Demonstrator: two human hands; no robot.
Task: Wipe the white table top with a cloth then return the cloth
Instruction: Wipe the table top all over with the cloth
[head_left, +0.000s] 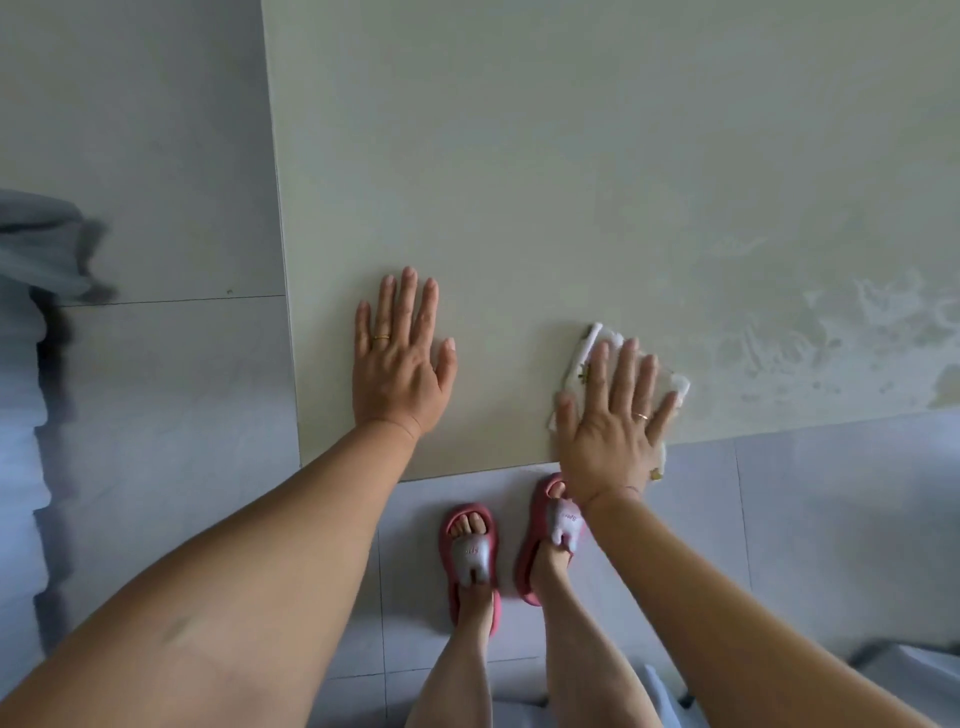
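Observation:
The white table top (545, 156) fills the upper middle and right of the view, with its near edge just above my feet. My left hand (400, 358) lies flat on it near the front left corner, fingers spread, holding nothing. My right hand (615, 415) presses flat on a white cloth (587, 353) at the near edge, fingers spread over it. The cloth shows around the fingers and hangs a little over the edge. Wet smears (831, 322) streak the table to the right of the cloth.
Grey floor tiles (156, 389) surround the table on the left and in front. My feet in pink slippers (470, 561) stand just below the near edge. A blurred grey object (41, 249) sits at the left border, and a dark object (904, 654) at the bottom right.

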